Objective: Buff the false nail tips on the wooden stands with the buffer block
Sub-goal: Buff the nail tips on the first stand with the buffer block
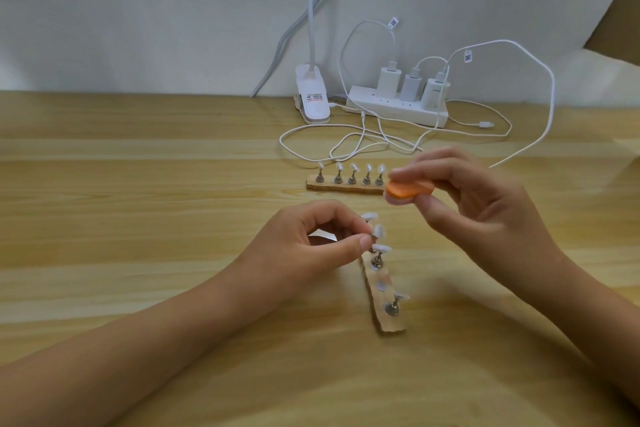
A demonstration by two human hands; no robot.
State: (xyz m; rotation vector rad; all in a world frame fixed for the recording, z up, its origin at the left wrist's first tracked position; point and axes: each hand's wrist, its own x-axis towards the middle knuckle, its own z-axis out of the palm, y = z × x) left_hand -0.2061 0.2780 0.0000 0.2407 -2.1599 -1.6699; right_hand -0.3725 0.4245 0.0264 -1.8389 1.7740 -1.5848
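Note:
Two wooden stands lie on the table. The far stand [346, 186] carries several clear nail tips on metal pegs. The near stand [382, 291] runs toward me, with nail tips on some pegs and one bare metal disc. My left hand [311, 243] pinches a peg with a nail tip [379, 231] between thumb and forefinger, just above the near stand's far end. My right hand [474, 198] holds the orange buffer block [408, 189] between thumb and fingers, raised up and to the right of that nail tip, not touching it.
At the back stand a white power strip [398, 107] with three chargers and a white clip lamp base [313, 99]. White cables [346, 142] loop over the table just behind the far stand. A brown board [620, 10] leans at the top right.

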